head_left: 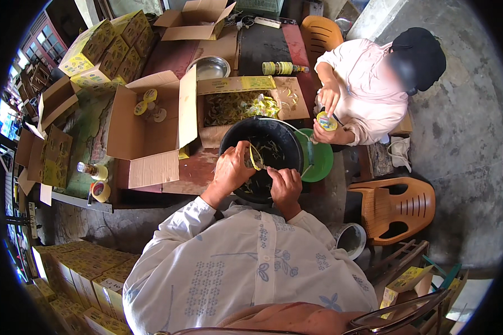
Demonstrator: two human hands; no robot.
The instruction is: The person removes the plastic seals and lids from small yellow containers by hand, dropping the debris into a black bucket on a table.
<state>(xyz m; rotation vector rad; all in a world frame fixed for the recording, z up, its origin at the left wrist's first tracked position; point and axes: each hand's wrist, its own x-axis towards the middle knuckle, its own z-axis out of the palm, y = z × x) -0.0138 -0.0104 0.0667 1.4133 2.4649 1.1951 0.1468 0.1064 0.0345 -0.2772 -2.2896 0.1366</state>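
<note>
Black bucket (269, 146), green lid (320, 162), yellow strip (255, 158), orange chairs (397, 207), yellow/green cartons (103, 53), white shirt (246, 268) w/ blue floral print.

1. Open cardboard box (151, 120) on the table – small yellow-lidded tins inside.
2. Second open carton (246, 106) behind the work, filled with yellow-green scraps.
3. Steel bowl (209, 68) further back, empty carton (193, 22) beyond it.
4. Stacked yellow boxes (109, 50) top left – more lower left (78, 273).
5. Tape roll (100, 191) at the table's left edge.
6. Green basin (318, 159), brown plastic chair (397, 209) right.
7. Co-worker in pink sleeves (363, 89) opposite, holding a yellow tin.
</note>
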